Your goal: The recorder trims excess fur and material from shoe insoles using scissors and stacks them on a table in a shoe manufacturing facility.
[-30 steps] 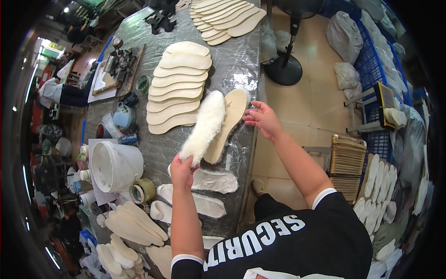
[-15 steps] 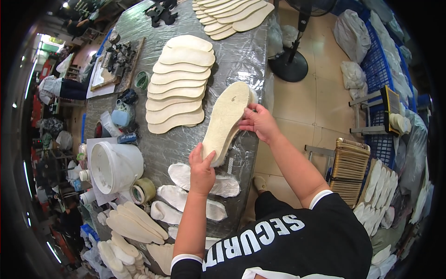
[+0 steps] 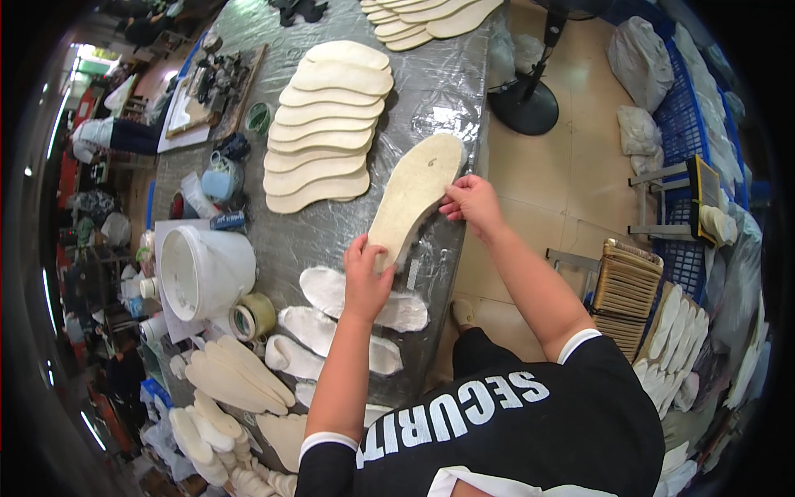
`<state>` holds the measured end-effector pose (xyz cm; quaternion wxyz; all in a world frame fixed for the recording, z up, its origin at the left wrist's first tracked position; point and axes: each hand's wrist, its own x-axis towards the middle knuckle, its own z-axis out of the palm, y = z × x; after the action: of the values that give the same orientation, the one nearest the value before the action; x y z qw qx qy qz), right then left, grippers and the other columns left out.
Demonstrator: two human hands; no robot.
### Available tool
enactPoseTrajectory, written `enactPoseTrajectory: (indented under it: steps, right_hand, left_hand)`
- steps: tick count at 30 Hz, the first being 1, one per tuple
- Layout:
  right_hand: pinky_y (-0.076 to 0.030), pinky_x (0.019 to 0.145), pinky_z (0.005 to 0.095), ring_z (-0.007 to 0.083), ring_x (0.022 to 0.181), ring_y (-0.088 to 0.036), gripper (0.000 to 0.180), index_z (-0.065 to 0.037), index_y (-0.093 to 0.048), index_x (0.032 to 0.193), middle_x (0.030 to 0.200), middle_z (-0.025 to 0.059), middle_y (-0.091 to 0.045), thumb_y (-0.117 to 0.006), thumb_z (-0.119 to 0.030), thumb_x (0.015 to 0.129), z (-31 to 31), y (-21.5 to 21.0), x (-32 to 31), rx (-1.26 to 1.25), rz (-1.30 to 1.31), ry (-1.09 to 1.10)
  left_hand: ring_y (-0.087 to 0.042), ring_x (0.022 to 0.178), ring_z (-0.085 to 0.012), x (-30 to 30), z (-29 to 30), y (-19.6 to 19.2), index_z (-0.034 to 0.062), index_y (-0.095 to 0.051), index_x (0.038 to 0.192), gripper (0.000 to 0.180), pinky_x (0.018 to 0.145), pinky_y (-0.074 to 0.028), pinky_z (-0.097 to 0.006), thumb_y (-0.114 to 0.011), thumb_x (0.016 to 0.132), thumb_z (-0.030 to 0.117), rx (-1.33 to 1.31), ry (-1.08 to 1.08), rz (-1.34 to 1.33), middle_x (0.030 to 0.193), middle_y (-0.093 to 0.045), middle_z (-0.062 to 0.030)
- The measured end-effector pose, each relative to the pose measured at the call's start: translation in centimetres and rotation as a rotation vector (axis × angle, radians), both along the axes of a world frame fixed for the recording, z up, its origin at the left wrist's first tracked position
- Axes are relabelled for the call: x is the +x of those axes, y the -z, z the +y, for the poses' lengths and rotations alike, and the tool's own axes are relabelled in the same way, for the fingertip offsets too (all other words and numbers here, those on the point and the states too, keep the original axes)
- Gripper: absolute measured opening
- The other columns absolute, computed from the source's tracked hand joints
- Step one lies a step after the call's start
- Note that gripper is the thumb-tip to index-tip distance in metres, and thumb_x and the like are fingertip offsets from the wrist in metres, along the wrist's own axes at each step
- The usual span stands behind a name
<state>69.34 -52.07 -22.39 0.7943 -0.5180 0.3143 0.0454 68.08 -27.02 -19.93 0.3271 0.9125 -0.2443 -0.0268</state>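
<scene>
A cream insole with a small dark mark near its far end lies slantwise between my hands, over the table's right part. My left hand grips its near, narrow end, thumb on top. At its right edge, my right hand pinches the rim between thumb and fingers. A little white fluff shows along the lower right edge; whatever lies under the insole is mostly hidden. Beyond my left hand, an overlapping row of cream insoles is spread out. White fluffy insoles lie beside my left forearm.
The table is covered in shiny plastic film. At left stand a white bucket and a glass jar. More insoles are piled near left. A black fan and a woven chair stand on the floor at right.
The white lower layer that stuck out at the insole's far right and near edges is now mostly covered by it. My right hand has shifted slightly right. The whole view has shifted a little.
</scene>
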Motion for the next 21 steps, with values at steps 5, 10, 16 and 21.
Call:
enactPoseTrajectory:
  steps: [5,10,16,21]
  right_hand:
    - [-0.047,0.051,0.024,0.0123,0.061,-0.062,0.022,-0.003,-0.056,0.093,0.077,0.0079,-0.064,-0.06,-0.025,0.092,-0.7,0.1,-1.5,-0.165,-0.039,0.01]
    - [-0.043,0.055,0.0224,0.0077,0.061,-0.054,0.013,-0.004,-0.057,0.088,0.074,0.0025,-0.062,-0.061,-0.016,0.09,2.1,-0.3,-6.5,-0.278,-0.174,-0.181]
    - [-0.046,0.064,0.0256,0.0121,0.074,-0.055,0.012,0.0,-0.057,0.098,0.089,0.0063,-0.059,-0.061,-0.005,0.087,8.9,0.3,-12.3,-0.822,-0.483,-0.524]
    - [-0.047,0.068,0.0294,0.0163,0.073,-0.057,0.023,0.002,-0.06,0.109,0.087,0.01,-0.062,-0.057,-0.005,0.087,9.6,2.2,-10.4,-1.092,-0.452,-0.648]
  left_hand:
    - [-0.044,0.116,-0.0417,-0.6,0.6,-1.3,0.0058,-0.059,0.103,0.039,0.098,-0.039,-0.046,-0.078,0.07,0.012,-0.084,-0.041,-0.069,0.129,-0.046,-0.0228]
    - [-0.057,0.104,-0.0309,-4.3,7.3,-4.4,0.001,-0.061,0.095,0.017,0.09,-0.045,-0.037,-0.068,0.08,0.003,-0.237,-0.419,-0.172,0.112,-0.061,-0.0163]
    - [-0.063,0.082,-0.0272,-17.4,15.6,-5.6,0.0001,-0.064,0.086,0.004,0.076,-0.049,-0.034,-0.063,0.082,0.002,-0.087,-0.767,-0.048,0.087,-0.066,-0.0137]
    - [-0.061,0.078,-0.0304,-28.0,17.9,-4.9,0.0009,-0.062,0.086,0.006,0.071,-0.05,-0.036,-0.063,0.081,0.0,0.01,-0.918,-0.018,0.084,-0.064,-0.0144]
